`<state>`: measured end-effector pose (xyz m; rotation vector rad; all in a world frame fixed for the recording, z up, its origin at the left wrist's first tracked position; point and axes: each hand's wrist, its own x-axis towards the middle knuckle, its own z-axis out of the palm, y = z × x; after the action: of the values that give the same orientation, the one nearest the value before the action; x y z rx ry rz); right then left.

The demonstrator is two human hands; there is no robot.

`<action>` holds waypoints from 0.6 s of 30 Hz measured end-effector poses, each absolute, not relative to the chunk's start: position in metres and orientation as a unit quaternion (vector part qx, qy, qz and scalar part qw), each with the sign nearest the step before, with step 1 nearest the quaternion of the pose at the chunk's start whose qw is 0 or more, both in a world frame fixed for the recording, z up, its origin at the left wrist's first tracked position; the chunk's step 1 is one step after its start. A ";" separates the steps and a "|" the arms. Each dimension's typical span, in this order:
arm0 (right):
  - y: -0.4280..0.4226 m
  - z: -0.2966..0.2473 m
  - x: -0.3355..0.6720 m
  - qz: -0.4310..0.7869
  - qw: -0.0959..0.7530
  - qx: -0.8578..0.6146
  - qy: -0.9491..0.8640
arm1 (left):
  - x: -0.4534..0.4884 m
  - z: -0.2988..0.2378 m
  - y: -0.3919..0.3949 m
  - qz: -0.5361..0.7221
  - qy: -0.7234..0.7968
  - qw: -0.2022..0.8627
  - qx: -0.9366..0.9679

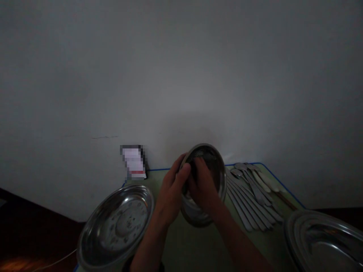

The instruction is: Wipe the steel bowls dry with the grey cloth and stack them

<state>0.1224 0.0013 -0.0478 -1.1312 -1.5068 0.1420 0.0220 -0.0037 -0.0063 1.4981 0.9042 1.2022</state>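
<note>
A round stainless steel bowl [219, 166] is held up, tilted, over the middle of the table. My left hand [175, 185] grips its left rim, with the thumb lying over the edge. Inside the bowl is my right hand [204, 185], its fingers bent down against the inner left side. Something dark shows by those fingertips, too dim to name. The bowl's upper inner wall has a speckled patch. Both forearms come up from the bottom of the view.
A large steel basin [93, 226] with drops or spots stands at left. Several spoons and other cutlery [249, 192] lie fanned out at right, near stacked steel basins [297, 230]. A phone [135, 162] leans on the wall behind the blue-edged green table [181, 245].
</note>
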 end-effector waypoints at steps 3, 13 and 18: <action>0.010 -0.053 0.140 -0.012 0.530 -0.571 -0.627 | 0.016 -0.004 -0.002 0.478 0.340 0.536 0.608; -0.027 -0.031 0.104 0.172 0.370 -0.539 -0.737 | 0.007 -0.001 0.007 0.672 0.306 0.508 0.444; -0.035 -0.016 0.108 0.220 0.417 -0.463 -0.751 | 0.012 0.000 0.005 0.693 0.342 0.470 0.426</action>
<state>0.1080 -0.0346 -0.0163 -1.1616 -1.8843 0.5522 0.0125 0.0053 -0.0001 1.0441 0.8386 1.6977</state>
